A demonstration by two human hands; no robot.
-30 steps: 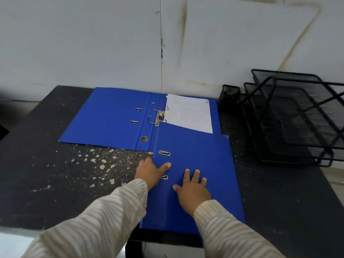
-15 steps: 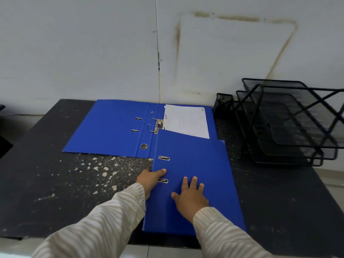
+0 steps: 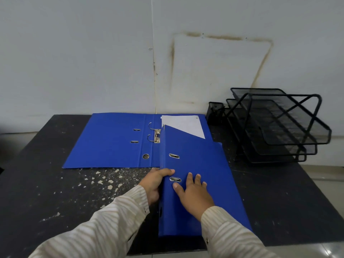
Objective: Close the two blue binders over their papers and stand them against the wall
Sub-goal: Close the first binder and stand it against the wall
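- Near binder (image 3: 201, 183): closed, blue, lying on the dark bench (image 3: 55, 192) with its cover facing up and its left, spine-side edge tipped up off the surface. Its far corner overlaps the right half of the second binder.
- Left hand (image 3: 155, 185): grip clenched on the spine edge of the near binder, thumb laid over the top of the cover just beside the lower metal slot (image 3: 175, 179), remaining fingers hidden below the spine.
- Right hand (image 3: 193, 194): grip released; the palm and spread fingers lie flat on the cover of the near binder, just right of the lower slot.
- Far binder (image 3: 111, 140): open and flat on the bench, its far edge near the wall (image 3: 93, 62). The ring mechanism (image 3: 155, 135) is exposed at the centre.
- Paper sheet (image 3: 184, 125): white, lying in the right half of the far binder, partly covered by the corner of the near binder.
- Wire mesh tray rack (image 3: 275, 127): black, tiered, standing at the right end of the bench beside the wall, apart from both binders.
- Both sleeves (image 3: 104, 229) are pale with fine stripes.
- Bench surface: dark, with pale flecks left of the near binder.
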